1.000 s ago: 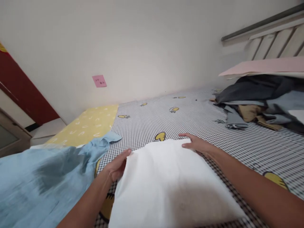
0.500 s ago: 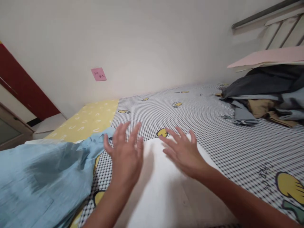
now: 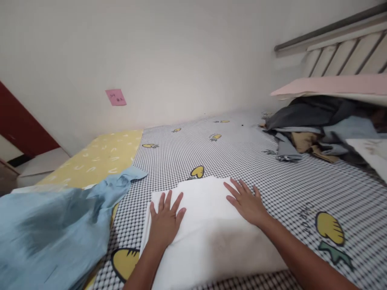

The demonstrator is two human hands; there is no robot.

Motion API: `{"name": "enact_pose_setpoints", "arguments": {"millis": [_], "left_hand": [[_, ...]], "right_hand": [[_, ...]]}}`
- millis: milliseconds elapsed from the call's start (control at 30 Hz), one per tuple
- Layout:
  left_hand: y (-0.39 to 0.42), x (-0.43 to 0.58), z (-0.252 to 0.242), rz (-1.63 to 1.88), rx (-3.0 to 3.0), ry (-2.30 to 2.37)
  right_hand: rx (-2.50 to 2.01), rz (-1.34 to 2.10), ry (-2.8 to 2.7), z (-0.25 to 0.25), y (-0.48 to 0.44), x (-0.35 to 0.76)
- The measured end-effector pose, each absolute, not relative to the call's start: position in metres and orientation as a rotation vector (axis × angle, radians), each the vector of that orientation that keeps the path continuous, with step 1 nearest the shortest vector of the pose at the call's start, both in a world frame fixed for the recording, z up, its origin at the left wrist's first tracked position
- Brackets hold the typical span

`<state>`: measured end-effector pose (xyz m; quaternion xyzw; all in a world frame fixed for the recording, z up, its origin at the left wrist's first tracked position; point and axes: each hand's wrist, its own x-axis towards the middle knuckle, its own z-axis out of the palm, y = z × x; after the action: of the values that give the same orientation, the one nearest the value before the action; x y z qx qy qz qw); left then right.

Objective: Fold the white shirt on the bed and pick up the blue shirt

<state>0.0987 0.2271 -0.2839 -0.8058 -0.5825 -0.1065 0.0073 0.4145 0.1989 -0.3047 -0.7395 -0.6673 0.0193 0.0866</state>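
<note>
A folded white cloth [image 3: 208, 245] lies on the checked bedsheet [image 3: 290, 189] in front of me. My left hand [image 3: 165, 219] rests flat on its left part, fingers spread. My right hand [image 3: 246, 202] lies flat on its far right side, also with spread fingers. Neither hand grips anything. A light blue garment [image 3: 51, 229] lies crumpled to the left of my left hand, not touching it.
Folded and heaped clothes in dark grey, blue and tan [image 3: 314, 129] lie at the right under a pink board [image 3: 332, 85]. A slatted headboard [image 3: 341, 52] stands behind them. A yellow patterned cushion [image 3: 96, 161] lies at the left, and a pink note [image 3: 115, 97] is stuck on the wall.
My hands have come down from above the cloth and now lie flat on it. A second ago they pressed at its sides. The cloth looks flatter, with a straighter left edge.
</note>
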Motion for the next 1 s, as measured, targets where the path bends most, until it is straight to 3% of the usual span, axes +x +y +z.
{"name": "enact_pose_setpoints", "arguments": {"millis": [133,300,433,633,867,1000], "left_hand": [[0.222,0.076,-0.272,-0.324,-2.664,-1.820],[0.170,-0.028,-0.271,-0.361,-2.686,-1.820],[0.125,-0.099,-0.294,-0.778,-2.656,-1.844],[0.112,-0.104,-0.300,-0.861,-2.495,-1.952],[0.132,-0.108,-0.324,-0.907,-2.263,-2.125],[0.151,-0.113,-0.339,-1.084,-2.199,-1.921]], "right_hand": [[-2.150,0.138,-1.982,-0.303,0.196,0.420],[-2.223,0.218,-1.860,-0.276,0.168,0.448],[-2.311,0.047,-1.676,-0.243,0.117,0.419],[-1.802,-0.198,-2.408,-0.225,0.046,0.286],[-1.840,0.035,-2.502,-0.247,0.063,0.220],[-1.957,0.300,-2.293,-0.249,0.082,0.210]]}}
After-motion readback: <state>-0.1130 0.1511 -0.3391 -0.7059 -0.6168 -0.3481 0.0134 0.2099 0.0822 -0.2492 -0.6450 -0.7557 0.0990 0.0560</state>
